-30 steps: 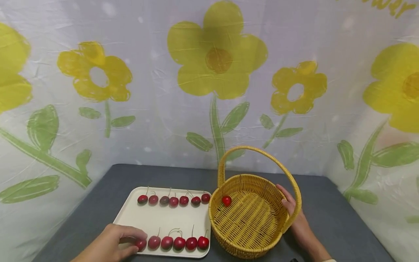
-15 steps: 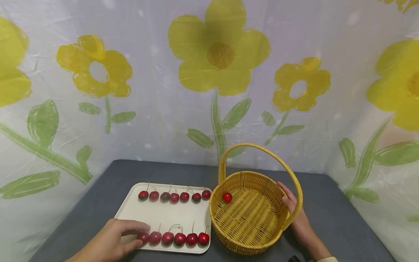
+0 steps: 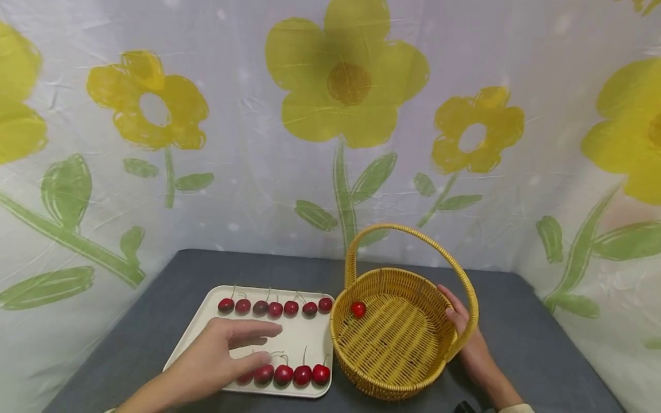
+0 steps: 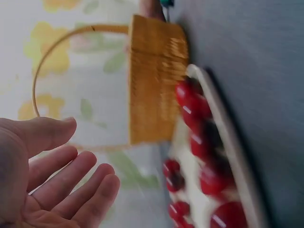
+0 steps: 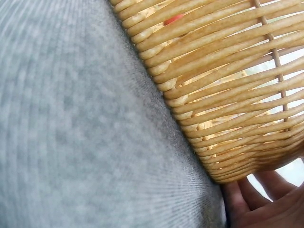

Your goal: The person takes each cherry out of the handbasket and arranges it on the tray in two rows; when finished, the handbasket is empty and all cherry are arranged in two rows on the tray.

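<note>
My left hand [image 3: 227, 355] hovers over the near part of the white tray [image 3: 304, 332], fingers and thumb apart. Nothing shows between them in the left wrist view. Below it runs the near row of red cherries [image 3: 283, 375] with stems; its left end is hidden by the hand. A far row of cherries [image 3: 275, 310] lies along the tray's back edge. To the right stands a yellow woven basket [image 3: 356, 367] with a tall handle and one bright red cherry [image 3: 358, 309] inside. My right hand [image 3: 467, 338] holds the basket's right side, partly behind the handle.
A grey cloth [image 3: 521, 344] covers the table under tray and basket. Behind rises a white curtain [image 3: 248, 201] painted with yellow flowers. A small black object [image 3: 465, 407] shows at the bottom edge near my right wrist.
My left hand has come off the leftmost cherry of the near row and moved right and up over the tray, its fingers spreading. The right hand stays on the basket.
</note>
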{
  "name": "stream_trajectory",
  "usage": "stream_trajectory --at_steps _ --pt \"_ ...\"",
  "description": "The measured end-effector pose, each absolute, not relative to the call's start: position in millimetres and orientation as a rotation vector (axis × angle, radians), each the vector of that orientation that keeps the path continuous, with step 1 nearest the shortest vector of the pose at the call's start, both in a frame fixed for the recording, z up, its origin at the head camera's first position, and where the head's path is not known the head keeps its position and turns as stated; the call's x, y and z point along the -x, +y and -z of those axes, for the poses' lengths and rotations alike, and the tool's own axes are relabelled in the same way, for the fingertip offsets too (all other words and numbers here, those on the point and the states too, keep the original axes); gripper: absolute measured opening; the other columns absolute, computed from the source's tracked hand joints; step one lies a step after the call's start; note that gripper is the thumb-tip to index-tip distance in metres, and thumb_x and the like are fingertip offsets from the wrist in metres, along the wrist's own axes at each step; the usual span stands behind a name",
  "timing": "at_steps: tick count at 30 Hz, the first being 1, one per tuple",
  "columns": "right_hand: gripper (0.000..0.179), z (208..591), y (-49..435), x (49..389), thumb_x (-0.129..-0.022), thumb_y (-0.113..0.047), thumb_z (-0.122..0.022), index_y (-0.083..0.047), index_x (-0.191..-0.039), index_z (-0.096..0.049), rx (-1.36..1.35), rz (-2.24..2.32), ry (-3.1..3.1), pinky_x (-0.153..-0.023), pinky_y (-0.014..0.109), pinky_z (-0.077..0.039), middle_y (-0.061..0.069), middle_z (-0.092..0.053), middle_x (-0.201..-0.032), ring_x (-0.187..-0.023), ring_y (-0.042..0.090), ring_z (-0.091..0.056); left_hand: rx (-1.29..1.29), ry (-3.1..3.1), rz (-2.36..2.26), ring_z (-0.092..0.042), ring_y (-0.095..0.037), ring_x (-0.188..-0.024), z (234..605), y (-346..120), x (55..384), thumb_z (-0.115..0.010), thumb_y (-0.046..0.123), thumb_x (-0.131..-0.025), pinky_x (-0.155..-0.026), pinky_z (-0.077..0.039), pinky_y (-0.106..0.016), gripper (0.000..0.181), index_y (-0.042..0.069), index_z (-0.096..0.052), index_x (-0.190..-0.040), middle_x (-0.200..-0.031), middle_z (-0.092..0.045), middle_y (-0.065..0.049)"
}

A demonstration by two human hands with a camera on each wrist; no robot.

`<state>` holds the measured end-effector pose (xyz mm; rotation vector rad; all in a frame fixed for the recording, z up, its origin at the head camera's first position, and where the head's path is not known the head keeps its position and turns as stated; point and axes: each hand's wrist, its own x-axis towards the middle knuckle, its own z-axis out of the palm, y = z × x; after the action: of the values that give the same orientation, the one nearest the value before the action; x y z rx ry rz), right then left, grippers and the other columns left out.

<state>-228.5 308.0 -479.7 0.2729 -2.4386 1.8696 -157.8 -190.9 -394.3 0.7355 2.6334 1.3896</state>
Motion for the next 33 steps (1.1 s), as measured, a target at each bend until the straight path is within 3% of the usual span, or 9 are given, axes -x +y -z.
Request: stream_trajectory --at_steps 6,13,17,22,24,27,29,31,33 --pt "0.055 481 306 229 -0.122 -0.038 -0.032 -0.025 -0.175 -0.028 -0.298 -1.895 -2.432 -0.104 0.009 -0.046 0.013 -0.029 -0.179 -0.140 -0.011 -0.049 -0.897 2.591 -1.324 -0.076 -0.010 -0.120 376 -139 178 -0.083 0.032 -0.100 -0.105 -0.062 -0.035 0.041 0.025 -0.076 -0.139 -0.136 -0.078 0.007" --pt "0.054 480 310 227 -0.122 -0.036 -0.030 -0.026 -0.176 -0.026 -0.329 -1.896 -2.422 -0.103 0.011 -0.049 0.015 -0.029 -0.178 -0.141 -0.005 -0.053 -0.943 2.461 -1.269 -0.075 -0.019 -0.127 368 -82 216 -0.082 0.022 -0.100 -0.106 -0.061 -0.034 0.043 0.013 -0.074 -0.141 -0.138 -0.077 -0.001" --pt "0.055 479 310 225 -0.122 -0.036 -0.030 -0.024 -0.176 -0.025 -0.345 -1.902 -2.421 -0.103 0.011 -0.049 0.017 -0.028 -0.178 -0.141 -0.006 -0.052 -0.964 2.519 -1.184 -0.077 -0.016 -0.120 369 -55 233 -0.083 0.024 -0.100 -0.101 -0.061 -0.028 0.043 0.014 -0.075 -0.141 -0.134 -0.079 0.001" --pt "0.055 480 310 224 -0.122 -0.037 -0.030 -0.023 -0.176 -0.025 -0.328 -1.917 -2.423 -0.103 0.010 -0.049 0.014 -0.029 -0.177 -0.140 -0.007 -0.052 -0.924 2.620 -1.022 -0.075 -0.018 -0.122 368 -28 256 -0.082 0.025 -0.101 -0.101 -0.061 -0.032 0.041 0.012 -0.076 -0.140 -0.133 -0.079 0.000" --pt "0.055 480 310 223 -0.122 -0.036 -0.030 -0.022 -0.176 -0.025 -0.323 -1.921 -2.419 -0.103 0.011 -0.049 0.014 -0.030 -0.176 -0.139 -0.007 -0.053 -0.904 2.677 -0.903 -0.072 -0.022 -0.124 366 -18 263 -0.083 0.027 -0.100 -0.101 -0.060 -0.034 0.038 0.012 -0.079 -0.134 -0.130 -0.080 0.001" --pt "0.055 480 310 223 -0.122 -0.035 -0.030 -0.021 -0.176 -0.026 -0.334 -1.928 -2.403 -0.103 0.011 -0.049 0.014 -0.030 -0.176 -0.139 -0.006 -0.053 -0.894 2.730 -0.702 -0.062 -0.018 -0.099 362 -2 273 -0.083 0.032 -0.099 -0.082 -0.053 -0.029 0.023 0.009 -0.083 -0.101 -0.093 -0.075 0.005" --pt "0.055 480 310 224 -0.122 -0.035 -0.030 -0.022 -0.175 -0.026 -0.345 -1.923 -2.397 -0.103 0.010 -0.049 0.015 -0.030 -0.176 -0.140 -0.006 -0.053 -0.888 2.752 -0.576 -0.054 -0.016 -0.088 358 8 278 -0.083 0.033 -0.099 -0.074 -0.045 -0.029 0.029 0.010 -0.073 -0.084 -0.081 -0.065 0.004" --pt "0.054 479 311 224 -0.122 -0.035 -0.030 -0.023 -0.175 -0.026 -0.357 -1.908 -2.400 -0.104 0.009 -0.048 0.015 -0.029 -0.177 -0.140 -0.007 -0.051 -0.860 2.736 -0.458 -0.047 -0.017 -0.083 354 17 281 -0.082 0.032 -0.101 -0.071 -0.040 -0.032 0.035 0.012 -0.063 -0.079 -0.083 -0.060 0.000" --pt "0.054 479 311 225 -0.122 -0.035 -0.029 -0.024 -0.175 -0.026 -0.365 -1.895 -2.406 -0.104 0.008 -0.046 0.015 -0.028 -0.177 -0.141 -0.009 -0.050 -0.812 2.726 -0.328 -0.055 -0.017 -0.093 350 24 282 -0.080 0.030 -0.102 -0.074 -0.046 -0.032 0.024 0.015 -0.066 -0.089 -0.108 -0.070 -0.004"
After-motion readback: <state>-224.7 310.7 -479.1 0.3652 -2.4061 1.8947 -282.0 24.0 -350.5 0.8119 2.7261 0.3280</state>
